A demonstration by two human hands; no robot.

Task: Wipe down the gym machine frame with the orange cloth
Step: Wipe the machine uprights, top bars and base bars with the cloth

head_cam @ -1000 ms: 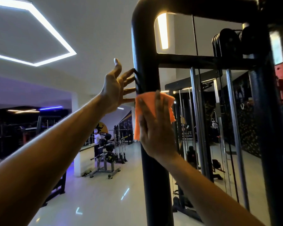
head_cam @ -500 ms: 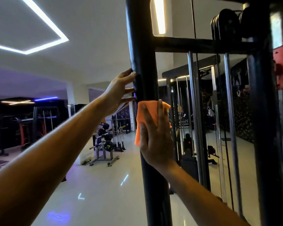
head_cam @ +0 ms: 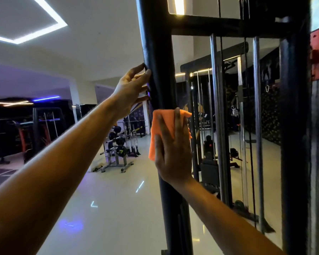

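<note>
Head view, centre of frame: right hand (head_cam: 173, 150) presses the soft, light orange cloth (head_cam: 164, 126) flat-fingered against the rigid black frame post (head_cam: 156, 43), best held under the palm, while left hand (head_cam: 131, 87), fingers loosely spread, touches the post above.

Frame post (head_cam: 156, 43) matt black metal, cloth (head_cam: 167, 124) soft orange fabric, floor (head_cam: 118, 208) glossy.

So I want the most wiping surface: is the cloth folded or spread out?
Folded, it seems: the orange cloth is a compact pad under the right hand, pressed flat on the black post.
</note>
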